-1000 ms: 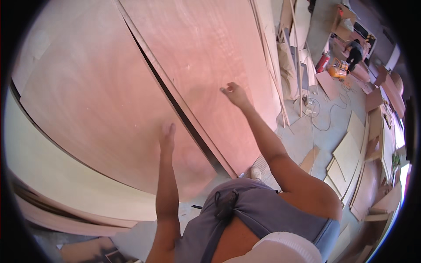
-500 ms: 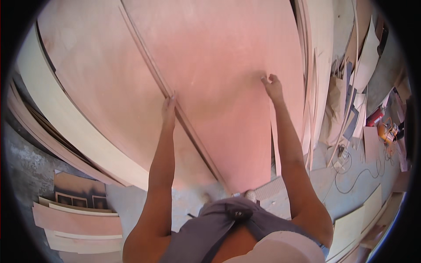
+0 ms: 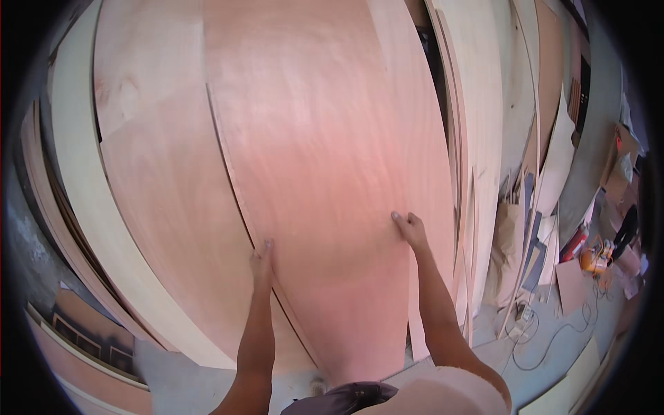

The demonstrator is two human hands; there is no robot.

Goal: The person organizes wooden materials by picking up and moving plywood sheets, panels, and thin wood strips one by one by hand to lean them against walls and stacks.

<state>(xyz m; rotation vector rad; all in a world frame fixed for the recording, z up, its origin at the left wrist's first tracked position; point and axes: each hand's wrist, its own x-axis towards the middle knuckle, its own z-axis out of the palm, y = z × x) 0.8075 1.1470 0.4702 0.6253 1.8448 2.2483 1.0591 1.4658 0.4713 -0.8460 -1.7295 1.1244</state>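
Note:
A tall, pinkish plywood sheet (image 3: pixel 318 173) stands in front of me, leaning against other sheets. At its left edge, my left hand (image 3: pixel 261 259) is closed, with the thumb on the front face and the other fingers mostly hidden. My right hand (image 3: pixel 411 229) grips the opposite edge a little higher up, its thumb also on the face. Behind the left edge, a second plywood sheet (image 3: pixel 166 200) shows beyond a narrow dark gap. The held sheet's lower end comes down near my feet, close to a shoe (image 3: pixel 317 387).
Pale boards (image 3: pixel 86 159) lean at the left, and more upright panels (image 3: pixel 477 104) with thin strips stand at the right. Board offcuts (image 3: pixel 93 335) lie lower left. On the right floor are a cable (image 3: pixel 536 365), an orange machine (image 3: pixel 595 261) and a red object (image 3: pixel 574 245).
My view has tipped upward, so both hands sit lower in the picture. The held sheet looks more upright, its left edge less slanted, and the strip of gap beside it has narrowed.

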